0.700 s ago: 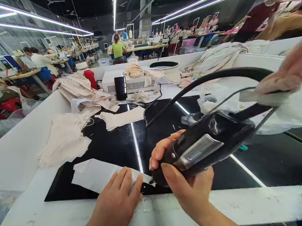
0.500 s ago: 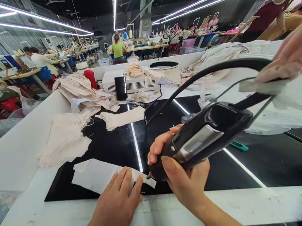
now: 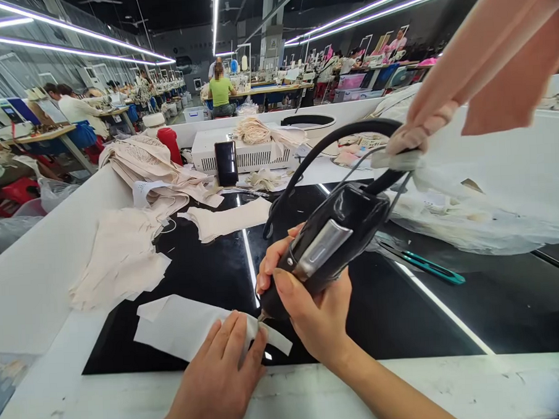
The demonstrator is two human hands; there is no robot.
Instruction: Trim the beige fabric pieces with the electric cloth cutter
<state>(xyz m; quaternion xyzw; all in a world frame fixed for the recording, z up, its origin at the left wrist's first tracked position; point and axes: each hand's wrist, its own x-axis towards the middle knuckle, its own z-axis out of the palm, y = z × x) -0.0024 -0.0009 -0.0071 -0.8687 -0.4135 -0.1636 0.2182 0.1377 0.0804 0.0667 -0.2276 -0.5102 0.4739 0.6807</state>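
Note:
My right hand (image 3: 318,306) grips a black corded handheld tool (image 3: 322,244) with a silver lever on its side. The tool's small metal tip points down at a white strip of fabric (image 3: 180,325), close beside my left fingers. My left hand (image 3: 221,366) lies on that fabric with its fingers stretched out, pressing it against the glossy black work surface (image 3: 381,322). A thick black cable loops from the back of the tool, and a pink cloth band (image 3: 424,123) hangs from above around it.
Pale fabric pieces (image 3: 124,253) lie at the left, below a heap of lace-like cloth (image 3: 143,166). A phone (image 3: 226,163) leans on a white vented box (image 3: 258,155). Teal tweezers (image 3: 430,268) and a clear plastic bag (image 3: 484,219) lie at the right. People work at machines beyond.
My right hand has brought the tool left and its tip closer to my left fingers. The cable and pink band have swung left. My left hand has stayed nearly still.

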